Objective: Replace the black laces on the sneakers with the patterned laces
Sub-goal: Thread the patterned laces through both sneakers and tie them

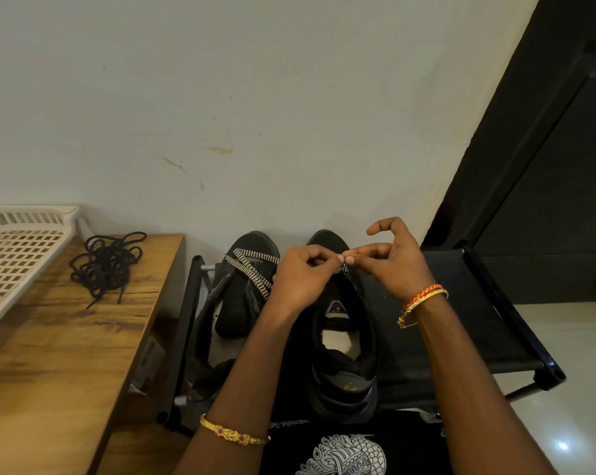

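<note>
We see two black sneakers side by side on a black cloth rack (461, 320). The left hand (301, 279) and right hand (392, 265) meet over the right sneaker (344, 341), fingertips pinching a thin bit of zigzag patterned lace (344, 268). The left sneaker (235, 313) has flat zigzag lace (252, 269) across it. Ropey black laces (106, 264) lie tangled on the wooden table (49, 354).

Head view, downward, close over hands (344, 269)
</note>
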